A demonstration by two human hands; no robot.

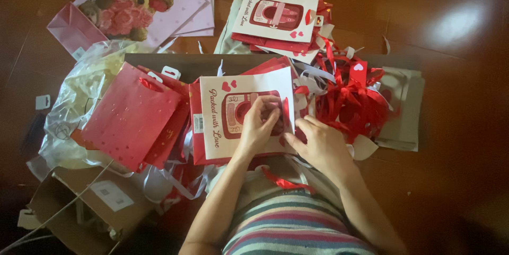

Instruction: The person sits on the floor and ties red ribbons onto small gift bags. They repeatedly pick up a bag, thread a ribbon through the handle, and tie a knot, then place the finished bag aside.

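Both arms reach forward from the striped shirt (297,231) at the bottom. The left hand (260,122) lies on the white gift bag (233,117) with the red picture, and its fingers curl and pinch near the bag's right edge. The right hand (321,146) sits just to the right of that bag, palm down, with fingers bent toward the same edge. What the fingers hold is too small to tell. The hands hide part of the bag's picture. A red ribbon pile (350,96) lies right of the bag, and a shiny red bag (130,117) lies left of it.
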